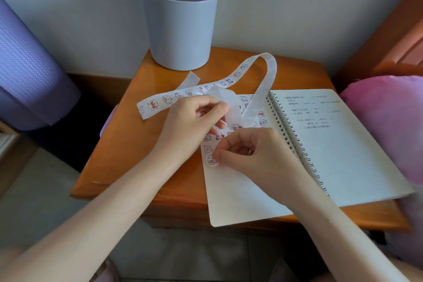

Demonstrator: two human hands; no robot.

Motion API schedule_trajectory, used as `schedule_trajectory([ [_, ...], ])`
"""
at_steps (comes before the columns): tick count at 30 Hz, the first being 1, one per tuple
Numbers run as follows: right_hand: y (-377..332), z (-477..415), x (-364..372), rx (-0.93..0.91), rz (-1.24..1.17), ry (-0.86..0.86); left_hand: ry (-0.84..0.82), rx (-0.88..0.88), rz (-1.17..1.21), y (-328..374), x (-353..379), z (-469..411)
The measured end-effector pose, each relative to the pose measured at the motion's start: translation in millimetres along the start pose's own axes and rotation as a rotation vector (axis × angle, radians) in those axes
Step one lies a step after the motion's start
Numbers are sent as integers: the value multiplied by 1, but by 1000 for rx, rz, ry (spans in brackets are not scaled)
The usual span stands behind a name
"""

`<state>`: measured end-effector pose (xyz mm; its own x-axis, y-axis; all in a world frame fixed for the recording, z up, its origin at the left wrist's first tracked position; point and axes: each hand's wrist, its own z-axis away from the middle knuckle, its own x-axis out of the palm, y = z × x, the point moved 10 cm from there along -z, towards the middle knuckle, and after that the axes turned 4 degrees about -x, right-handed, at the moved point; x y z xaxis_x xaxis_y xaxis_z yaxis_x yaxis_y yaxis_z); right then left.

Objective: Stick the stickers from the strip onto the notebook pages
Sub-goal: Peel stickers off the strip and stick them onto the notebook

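Left hand (194, 119) pinching strip (183, 94), long axis left-right, looping

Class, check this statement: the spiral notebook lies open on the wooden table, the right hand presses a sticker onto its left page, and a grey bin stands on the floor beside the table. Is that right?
One detail is wrong: the grey bin stands on the wooden table itself, at its back edge, not on the floor. The head view shows this. The rest holds: the spiral notebook lies open and the right hand presses a sticker onto its left page.
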<state>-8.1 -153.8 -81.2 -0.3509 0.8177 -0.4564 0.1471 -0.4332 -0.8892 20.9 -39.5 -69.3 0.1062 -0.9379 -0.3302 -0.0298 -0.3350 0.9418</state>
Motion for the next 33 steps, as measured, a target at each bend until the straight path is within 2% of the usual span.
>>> schedule_trajectory([
  [33,-2,1,2,-59,197,92,-10,-7,-21,1,1,1],
])
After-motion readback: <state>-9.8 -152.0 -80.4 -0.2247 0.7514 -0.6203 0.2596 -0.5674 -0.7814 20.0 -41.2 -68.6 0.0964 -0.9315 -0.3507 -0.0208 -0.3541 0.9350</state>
